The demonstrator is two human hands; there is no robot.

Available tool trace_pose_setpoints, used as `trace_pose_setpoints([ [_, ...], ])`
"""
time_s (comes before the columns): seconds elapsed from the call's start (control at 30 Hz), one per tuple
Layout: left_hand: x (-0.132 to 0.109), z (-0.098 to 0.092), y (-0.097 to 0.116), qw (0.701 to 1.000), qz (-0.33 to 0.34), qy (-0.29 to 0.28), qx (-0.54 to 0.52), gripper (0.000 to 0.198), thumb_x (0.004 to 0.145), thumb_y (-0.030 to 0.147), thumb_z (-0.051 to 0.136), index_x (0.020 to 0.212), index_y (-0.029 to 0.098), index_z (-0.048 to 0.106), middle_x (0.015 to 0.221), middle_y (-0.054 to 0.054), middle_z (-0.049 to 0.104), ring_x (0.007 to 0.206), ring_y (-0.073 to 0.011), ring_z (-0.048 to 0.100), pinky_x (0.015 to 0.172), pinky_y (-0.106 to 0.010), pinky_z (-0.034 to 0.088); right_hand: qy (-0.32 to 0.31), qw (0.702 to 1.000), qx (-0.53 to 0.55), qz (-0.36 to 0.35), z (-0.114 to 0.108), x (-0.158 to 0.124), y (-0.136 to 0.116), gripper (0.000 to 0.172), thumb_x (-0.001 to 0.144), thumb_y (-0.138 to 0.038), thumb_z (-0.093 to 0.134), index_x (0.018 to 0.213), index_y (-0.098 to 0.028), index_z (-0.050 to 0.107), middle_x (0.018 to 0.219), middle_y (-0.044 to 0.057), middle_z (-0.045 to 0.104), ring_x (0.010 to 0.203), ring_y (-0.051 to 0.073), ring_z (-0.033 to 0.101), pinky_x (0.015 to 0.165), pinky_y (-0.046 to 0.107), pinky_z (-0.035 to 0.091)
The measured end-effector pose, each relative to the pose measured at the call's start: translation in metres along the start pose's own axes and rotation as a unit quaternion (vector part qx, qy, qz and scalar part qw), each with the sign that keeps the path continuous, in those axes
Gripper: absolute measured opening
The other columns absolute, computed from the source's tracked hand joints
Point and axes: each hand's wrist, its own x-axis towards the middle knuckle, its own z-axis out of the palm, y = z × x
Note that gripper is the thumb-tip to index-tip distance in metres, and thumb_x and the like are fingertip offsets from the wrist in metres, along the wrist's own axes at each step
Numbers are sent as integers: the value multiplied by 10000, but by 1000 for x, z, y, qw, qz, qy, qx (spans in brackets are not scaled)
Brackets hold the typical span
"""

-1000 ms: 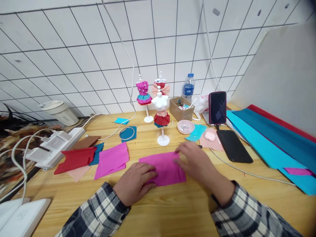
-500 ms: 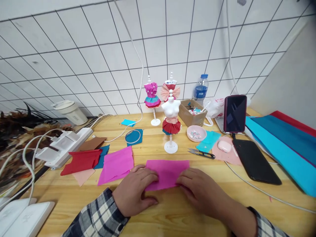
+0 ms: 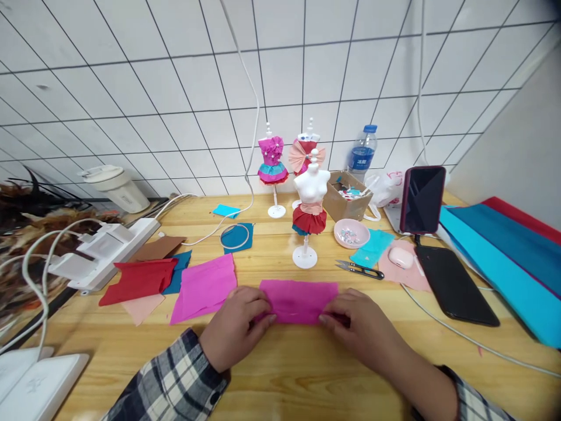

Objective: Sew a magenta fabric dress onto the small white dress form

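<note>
A magenta crepe paper sheet (image 3: 300,298) lies on the wooden table in front of me. My left hand (image 3: 239,324) pinches its near left corner between thumb and fingers. At the opposite near corner, my right hand (image 3: 357,327) pinches the paper too. A narrow strip along the near edge looks folded over. Just behind the sheet stands a small white mannequin (image 3: 312,181) with a bare torso, a peach waistband and a red ruffled skirt. Another magenta crepe paper piece (image 3: 204,287) lies left of my left hand.
Black thread snips (image 3: 360,269) and a pink bowl of beads (image 3: 352,234) sit right of the mannequin. A cardboard box (image 3: 346,202), a propped phone (image 3: 423,199) and a black tablet-like slab (image 3: 458,286) are farther right. A power strip (image 3: 114,254) with cables stands left.
Both hands have closed into pinches at the near corners, and the sheet's near edge has been folded upward, making it shorter. The view has shifted slightly.
</note>
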Motion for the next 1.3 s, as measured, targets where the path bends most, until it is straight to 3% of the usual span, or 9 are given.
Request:
trace_pose_setpoints([
  [0.27,5,2,0,999,-48,-17,18,212,899,340,545,775,182,613,876,-56,604,851,-202,544,772,-353,424,24,999,-21,34,8,1,3,273,850,-310,586,611,-195,521,651,-1,580,706,171,489,660,301,319],
  [0.47,6,3,0,998,-46,-23,40,219,889,354,555,767,181,610,874,-58,587,851,-208,532,765,-359,413,54,998,5,22,11,0,6,217,849,-328,591,668,-214,623,798,22,613,792,183,525,704,301,343],
  [0.73,11,3,-4,996,-56,-13,71,239,874,383,570,752,181,612,857,-57,596,831,-214,551,755,-372,433,18,995,-58,74,4,2,10,290,832,-366,622,604,-203,547,678,-4,607,712,176,523,668,303,289],
  [0.83,7,5,1,991,-63,53,109,223,859,379,595,929,169,630,937,-84,624,890,-239,566,796,-394,449,25,995,-52,82,5,1,7,254,809,-342,652,616,-204,563,706,-7,614,747,178,529,684,298,285],
  [0.93,-10,13,20,972,-10,154,175,377,883,293,564,1232,151,544,1147,-128,623,1083,-263,539,973,-432,387,45,994,-48,85,6,0,5,197,800,-318,666,653,-210,591,746,-13,627,785,179,534,708,302,278],
  [0.97,-16,17,29,970,35,149,188,421,889,263,547,1296,163,508,1233,-123,605,1163,-258,509,1038,-429,338,48,994,-50,84,7,-1,4,188,799,-313,669,658,-211,596,752,-15,628,791,179,535,712,304,274],
  [1.07,-30,28,53,974,109,23,197,664,888,380,535,1480,192,302,1504,-82,407,1380,-260,326,1140,-411,210,49,994,-65,79,7,-2,3,191,805,-309,667,656,-209,599,760,-12,629,802,180,536,715,311,265],
  [1.2,-29,31,63,979,71,-103,158,830,886,558,465,1537,217,79,1587,-70,242,1431,-279,254,1164,-479,150,47,993,-79,73,7,-2,3,183,822,-305,652,674,-207,611,786,-1,641,830,187,541,733,322,267],
  [1.3,-25,31,60,981,30,-142,128,875,873,647,409,1535,230,19,1590,-88,221,1433,-302,255,1170,-547,83,45,993,-85,67,5,-2,2,191,838,-316,637,685,-204,611,793,5,643,825,189,538,736,322,273],
])
